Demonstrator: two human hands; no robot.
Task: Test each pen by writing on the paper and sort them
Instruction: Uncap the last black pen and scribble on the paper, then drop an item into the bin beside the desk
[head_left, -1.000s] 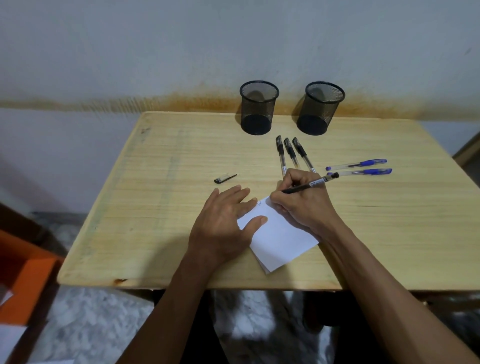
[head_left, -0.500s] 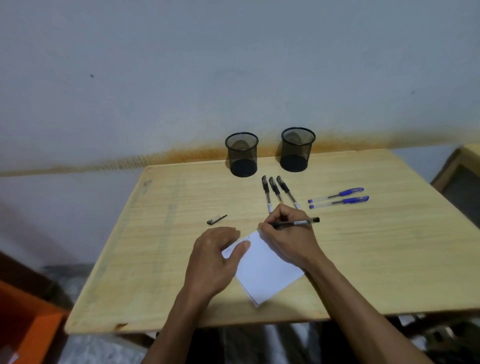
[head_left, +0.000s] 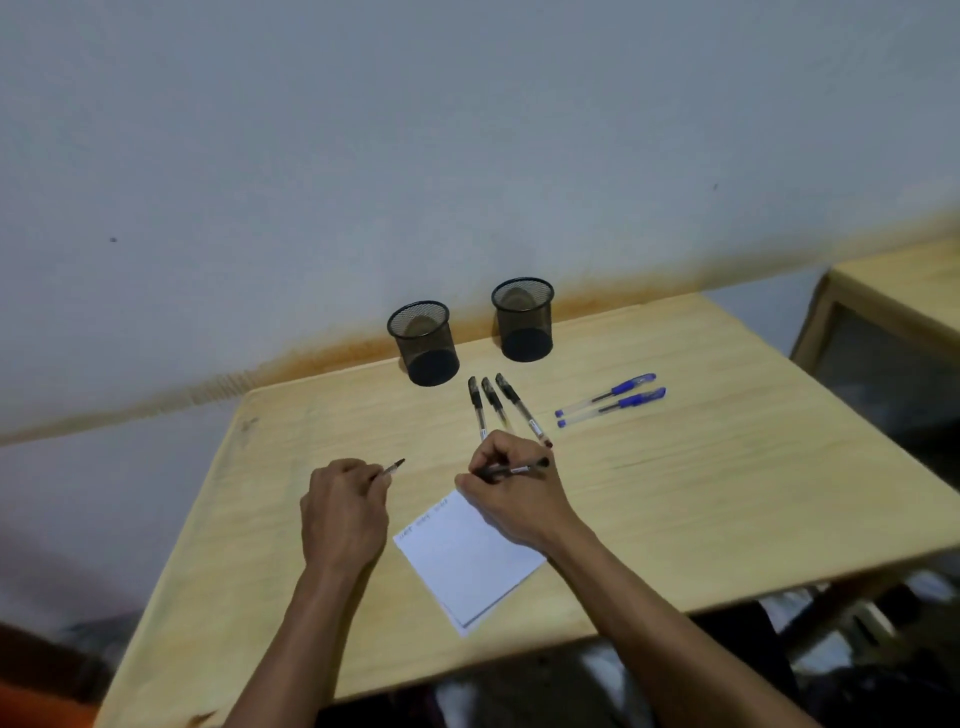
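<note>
My right hand (head_left: 511, 496) grips a black pen (head_left: 514, 469) at the top corner of the white paper (head_left: 467, 558), which bears short lines of writing. My left hand (head_left: 343, 512) has its fingers closed on the black pen cap (head_left: 394, 467), left of the paper. Three black pens (head_left: 493, 402) lie side by side behind my right hand. Two blue pens (head_left: 613, 397) lie to their right. Two black mesh cups (head_left: 423, 343) (head_left: 523, 318) stand at the back of the wooden table (head_left: 675, 493).
A grey wall rises right behind the table. Another wooden table (head_left: 893, 291) stands at the far right. Dark floor and clutter show below the table's front edge.
My left hand left the paper and moved left onto the pen cap, closing on it. The view tilted upward. My right hand still holds the pen at the paper's top.
</note>
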